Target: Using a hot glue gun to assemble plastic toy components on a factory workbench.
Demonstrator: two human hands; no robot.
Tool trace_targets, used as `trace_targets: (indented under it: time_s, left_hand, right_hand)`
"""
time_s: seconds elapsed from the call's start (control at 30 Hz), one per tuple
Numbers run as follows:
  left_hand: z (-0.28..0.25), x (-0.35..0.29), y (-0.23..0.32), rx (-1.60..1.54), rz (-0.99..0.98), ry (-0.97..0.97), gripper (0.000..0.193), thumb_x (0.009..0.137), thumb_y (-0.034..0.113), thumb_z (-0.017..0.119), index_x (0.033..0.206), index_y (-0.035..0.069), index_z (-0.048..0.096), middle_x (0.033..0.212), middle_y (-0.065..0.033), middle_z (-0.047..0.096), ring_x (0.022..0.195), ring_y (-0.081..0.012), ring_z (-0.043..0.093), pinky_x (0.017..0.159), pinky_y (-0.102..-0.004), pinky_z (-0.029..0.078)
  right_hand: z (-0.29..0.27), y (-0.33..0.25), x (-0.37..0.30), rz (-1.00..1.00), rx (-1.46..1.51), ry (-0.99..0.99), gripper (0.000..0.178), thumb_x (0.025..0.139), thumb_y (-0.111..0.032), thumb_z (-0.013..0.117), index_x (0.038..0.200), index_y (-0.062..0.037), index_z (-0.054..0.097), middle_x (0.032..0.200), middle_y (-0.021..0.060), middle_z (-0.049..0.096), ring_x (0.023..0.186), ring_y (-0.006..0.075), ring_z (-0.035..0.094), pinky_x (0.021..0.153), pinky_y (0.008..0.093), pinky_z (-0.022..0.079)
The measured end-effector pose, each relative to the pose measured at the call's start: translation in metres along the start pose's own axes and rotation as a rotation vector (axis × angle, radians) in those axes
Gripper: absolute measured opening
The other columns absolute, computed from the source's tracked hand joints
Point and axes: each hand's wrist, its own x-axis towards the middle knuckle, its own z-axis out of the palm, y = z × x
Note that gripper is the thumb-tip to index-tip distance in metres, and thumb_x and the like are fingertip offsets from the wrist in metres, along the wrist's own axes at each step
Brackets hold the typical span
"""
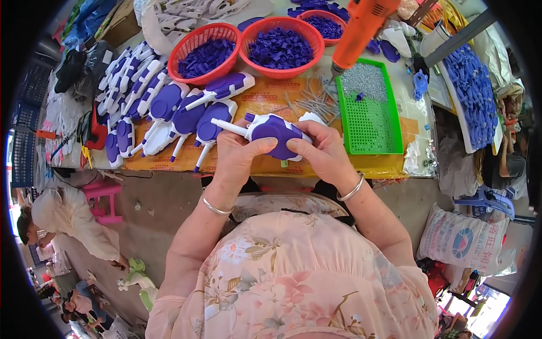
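Just above the table's near edge, I hold a purple-and-white plastic toy body [276,133] with a white nozzle pointing left. My left hand [236,155] grips its nozzle end, the thumb pressed on the purple cover. My right hand [326,151] is closed round the other end, its thumb also on the cover. Fingers beneath the toy are partly hidden. Similar purple-and-white toy bodies [189,117] lie on the table to the left of my hands, with a larger pile [131,79] behind them.
Red baskets [247,50] of small purple parts stand at the back. A green tray [370,148] holds small grey screws. An orange power screwdriver [360,35] hangs above its far left corner. Thin metal rods [317,105] lie beside the tray. A pink stool [103,200] and people are at left.
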Motion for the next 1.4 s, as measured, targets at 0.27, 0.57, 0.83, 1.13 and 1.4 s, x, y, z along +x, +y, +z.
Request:
trace_targets:
  time_s: [0.27, 0.57, 0.83, 1.13, 1.4]
  left_hand:
    - [0.000, -0.001, -0.002, 0.036, -0.026, -0.012, 0.031, 0.075, 0.003, 0.078, 0.103, -0.003, 0.066, 0.095, -0.0062, 0.069, 0.084, -0.0116, 0.064, 0.077, -0.0266, 0.053]
    - [-0.007, -0.004, -0.007, 0.075, -0.049, -0.020, 0.025, 0.083, 0.012, 0.073, 0.101, -0.004, 0.067, 0.092, -0.0071, 0.069, 0.078, -0.0115, 0.064, 0.069, -0.0254, 0.054]
    - [-0.009, 0.000, -0.006, 0.064, -0.166, -0.017, 0.027, 0.093, 0.021, 0.061, 0.103, -0.004, 0.064, 0.094, -0.0091, 0.069, 0.079, -0.0135, 0.065, 0.069, -0.0288, 0.056]
    - [-0.020, -0.003, -0.006, -0.155, -0.183, -0.062, 0.049, 0.103, 0.042, 0.032, 0.116, 0.001, 0.055, 0.101, -0.0120, 0.066, 0.084, -0.0220, 0.065, 0.072, -0.0373, 0.055]
    - [-0.013, -0.006, -0.007, -0.140, -0.158, -0.046, 0.036, 0.099, 0.031, 0.049, 0.107, -0.002, 0.062, 0.092, -0.0085, 0.067, 0.074, -0.0137, 0.064, 0.067, -0.0282, 0.055]
  right_hand:
    - [-0.005, 0.009, 0.002, 0.050, 0.140, -0.010, 0.023, 0.086, -0.012, 0.070, 0.104, 0.0032, 0.066, 0.086, 0.0006, 0.066, 0.071, 0.0043, 0.055, 0.060, 0.0205, 0.046]
    - [-0.006, 0.010, 0.001, 0.103, 0.198, -0.008, 0.020, 0.087, -0.010, 0.069, 0.103, 0.0026, 0.067, 0.087, 0.0022, 0.067, 0.072, 0.0053, 0.058, 0.061, 0.0205, 0.048]
    - [-0.013, 0.011, 0.002, 0.173, 0.298, 0.002, 0.023, 0.088, -0.013, 0.070, 0.103, 0.0030, 0.067, 0.085, 0.0038, 0.067, 0.067, 0.0069, 0.060, 0.055, 0.0215, 0.050]
    - [-0.012, 0.012, -0.001, 0.225, 0.314, -0.013, 0.022, 0.089, -0.014, 0.067, 0.102, 0.0037, 0.066, 0.086, 0.0060, 0.068, 0.068, 0.0105, 0.064, 0.059, 0.0238, 0.053]
    - [-0.016, 0.015, 0.000, 0.251, 0.318, -0.027, 0.021, 0.089, -0.013, 0.067, 0.100, 0.0041, 0.066, 0.086, 0.0048, 0.068, 0.070, 0.0090, 0.063, 0.060, 0.0231, 0.052]
